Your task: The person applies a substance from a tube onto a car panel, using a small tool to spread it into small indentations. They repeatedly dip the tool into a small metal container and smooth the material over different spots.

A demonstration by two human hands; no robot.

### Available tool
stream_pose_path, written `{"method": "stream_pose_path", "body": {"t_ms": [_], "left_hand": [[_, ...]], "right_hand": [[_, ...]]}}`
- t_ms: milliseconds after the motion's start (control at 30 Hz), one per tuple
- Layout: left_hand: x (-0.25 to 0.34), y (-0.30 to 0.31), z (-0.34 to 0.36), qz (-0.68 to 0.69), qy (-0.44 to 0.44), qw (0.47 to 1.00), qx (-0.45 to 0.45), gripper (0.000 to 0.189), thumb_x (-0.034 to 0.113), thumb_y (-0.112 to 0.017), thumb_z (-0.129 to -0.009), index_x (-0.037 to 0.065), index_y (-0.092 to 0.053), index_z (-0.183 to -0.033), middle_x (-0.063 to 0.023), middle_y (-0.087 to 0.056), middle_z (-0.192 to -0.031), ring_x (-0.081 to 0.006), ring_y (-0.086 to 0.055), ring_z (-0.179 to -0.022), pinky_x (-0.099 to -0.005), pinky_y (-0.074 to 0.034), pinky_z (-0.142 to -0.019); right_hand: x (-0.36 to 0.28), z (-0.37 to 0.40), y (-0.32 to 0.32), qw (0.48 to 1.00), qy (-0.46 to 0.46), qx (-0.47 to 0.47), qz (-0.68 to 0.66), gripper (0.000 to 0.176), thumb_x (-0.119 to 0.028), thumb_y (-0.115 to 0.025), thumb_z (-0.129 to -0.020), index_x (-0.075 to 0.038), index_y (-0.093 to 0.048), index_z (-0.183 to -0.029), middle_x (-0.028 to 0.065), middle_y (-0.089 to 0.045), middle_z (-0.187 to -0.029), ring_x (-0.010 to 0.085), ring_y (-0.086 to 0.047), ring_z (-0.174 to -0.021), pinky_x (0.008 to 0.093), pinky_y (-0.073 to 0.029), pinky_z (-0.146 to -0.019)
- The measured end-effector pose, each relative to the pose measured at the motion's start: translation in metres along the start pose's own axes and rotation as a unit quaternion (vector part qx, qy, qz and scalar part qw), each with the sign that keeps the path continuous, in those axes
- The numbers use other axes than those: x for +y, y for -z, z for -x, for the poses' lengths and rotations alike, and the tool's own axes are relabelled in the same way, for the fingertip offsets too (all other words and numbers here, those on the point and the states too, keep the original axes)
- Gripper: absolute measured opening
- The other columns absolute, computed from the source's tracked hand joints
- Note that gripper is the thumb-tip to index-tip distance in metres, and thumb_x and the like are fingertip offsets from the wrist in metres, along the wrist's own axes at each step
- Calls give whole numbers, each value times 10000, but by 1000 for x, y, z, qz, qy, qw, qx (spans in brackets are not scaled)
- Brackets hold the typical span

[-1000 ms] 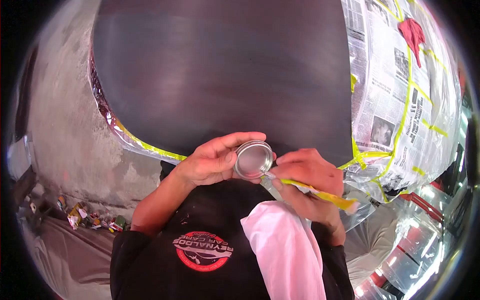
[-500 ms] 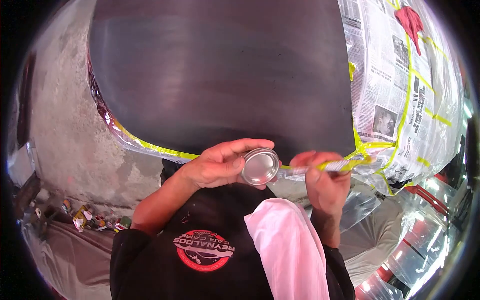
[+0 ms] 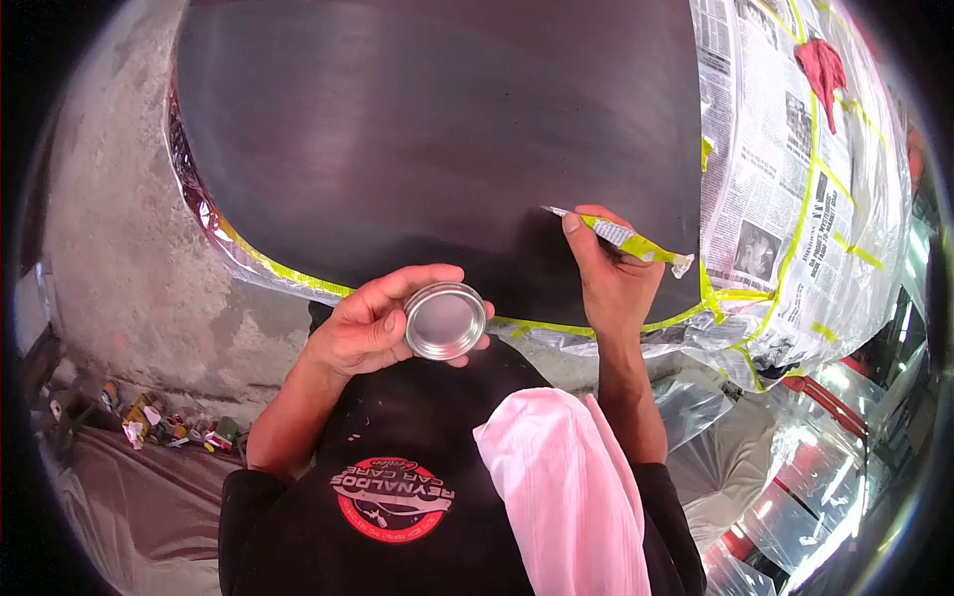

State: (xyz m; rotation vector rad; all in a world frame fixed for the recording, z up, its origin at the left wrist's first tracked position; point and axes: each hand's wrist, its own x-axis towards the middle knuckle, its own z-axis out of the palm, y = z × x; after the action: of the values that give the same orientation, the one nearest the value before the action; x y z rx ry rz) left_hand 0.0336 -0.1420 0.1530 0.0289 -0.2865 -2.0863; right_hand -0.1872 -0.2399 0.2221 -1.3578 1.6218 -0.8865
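My left hand (image 3: 383,320) holds a small round clear jar or tin (image 3: 445,321) with a metallic rim, its round face turned toward me, in front of the black shirt. My right hand (image 3: 618,268) grips a thin brush-like tool wrapped in yellow tape and printed paper (image 3: 621,236). The tool's pale pointed tip is over the dark panel (image 3: 427,129), near its lower right part; whether it touches the surface I cannot tell. A few tiny dark specks show on the panel.
Newspaper masking (image 3: 745,149) with yellow tape and plastic film borders the panel on the right, with a red cloth (image 3: 821,74) on it. A pink cloth (image 3: 556,487) hangs over the shirt. Small litter (image 3: 179,427) lies at the lower left on the floor.
My right hand has moved up over the panel, and the tool's tip now points left and up. My left hand has shifted left and slightly down with the round container.
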Motion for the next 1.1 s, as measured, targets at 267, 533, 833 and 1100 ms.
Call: {"method": "stream_pose_path", "body": {"t_ms": [267, 533, 833, 1100], "left_hand": [[-2, 3, 2, 9, -6, 1000, 0, 584, 227, -485, -993, 14, -240, -1478, -298, -408, -1397, -416, -503, -1239, -473, -478, -970], [-1, 0, 2, 5, 0, 1000, 9, 580, 226, -488, -992, 11, -247, -1474, -291, -414, -1394, -406, -507, -1238, -473, -479, -965], [-1, 1, 2, 8, -1, 1000, 10, 580, 222, -494, -989, 11, -253, -1472, -292, -419, -1391, -411, -507, -1236, -478, -479, -965], [-3, 3, 1, 4, -4, 1000, -1, 578, 221, -482, -994, 14, -242, -1477, -305, -399, -1401, -428, -494, -1243, -481, -480, -968]], "right_hand": [[-9, 2, -9, 999, -26, 10, -33, 126, -29, -733, -832, 23, -707, -945, -49, -587, -733, 8, -471, -621, 166, -347, -547], [-11, 3, -9, 999, -33, 6, -20, 132, -43, -734, -834, 22, -706, -946, -52, -580, -719, 8, -458, -599, 170, -328, -527], [-15, 3, -10, 999, -47, 10, 12, 149, -47, -746, -821, 26, -709, -946, -47, -589, -732, 21, -480, -636, 172, -359, -569], [-21, 3, 33, 993, 36, 101, -39, 137, -11, -684, -846, 32, -686, -976, 50, -661, -877, 107, -608, -788, 259, -492, -723]]}}
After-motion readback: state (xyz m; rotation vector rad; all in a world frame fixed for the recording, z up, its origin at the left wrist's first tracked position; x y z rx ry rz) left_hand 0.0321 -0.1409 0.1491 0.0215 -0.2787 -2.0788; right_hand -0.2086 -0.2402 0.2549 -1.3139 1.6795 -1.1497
